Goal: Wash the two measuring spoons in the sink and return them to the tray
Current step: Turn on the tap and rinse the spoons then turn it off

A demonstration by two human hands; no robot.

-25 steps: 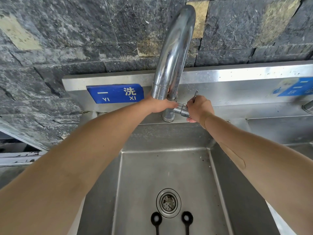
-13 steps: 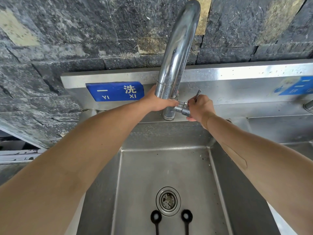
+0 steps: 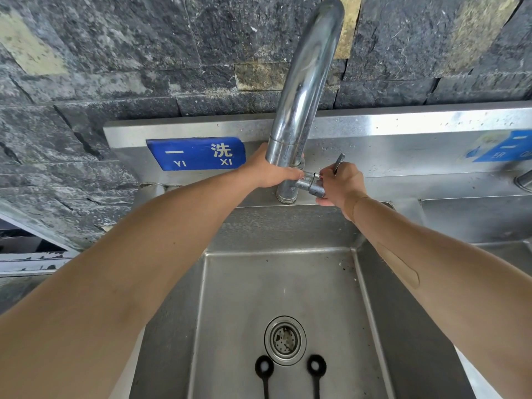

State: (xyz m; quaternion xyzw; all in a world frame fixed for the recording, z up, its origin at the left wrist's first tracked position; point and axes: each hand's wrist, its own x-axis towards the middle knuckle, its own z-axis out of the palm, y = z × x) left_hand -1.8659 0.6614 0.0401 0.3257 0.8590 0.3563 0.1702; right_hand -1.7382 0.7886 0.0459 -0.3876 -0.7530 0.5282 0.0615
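Stainless steel fills most of what we see: one sink basin (image 3: pixel 288 286) with one tall curved faucet (image 3: pixel 302 90) rising from the ledge behind it, and we place everything else against that faucet. Our left hand (image 3: pixel 270 171) is wrapped round the faucet's upright pipe near its base, fingers pressed against the metal. Our right hand (image 3: pixel 342 182) sits just to the right of the pipe, closed round the side valve (image 3: pixel 311 182), with the thin lever handle (image 3: pixel 339 162) poking up between its fingers. Both forearms stretch across the basin and hide much of its left and right walls. We see no water coming from the spout. Below the faucet, on the basin floor, lies one round drain strainer (image 3: pixel 285 339), and nearer to us than the strainer lie the two black measuring spoons (image 3: pixel 264 367), one on each side of it, well apart from both hands; their bowls show as dark rings and their handles run off the bottom edge. Left of the faucet, on the steel backsplash, we count one blue sign (image 3: pixel 195 153) with white characters; far to the right there is a second blue sign (image 3: pixel 501 146), partly cut off. Behind the faucet stands a dark stone wall (image 3: pixel 144 53). A second basin (image 3: pixel 475 217) begins to the right.
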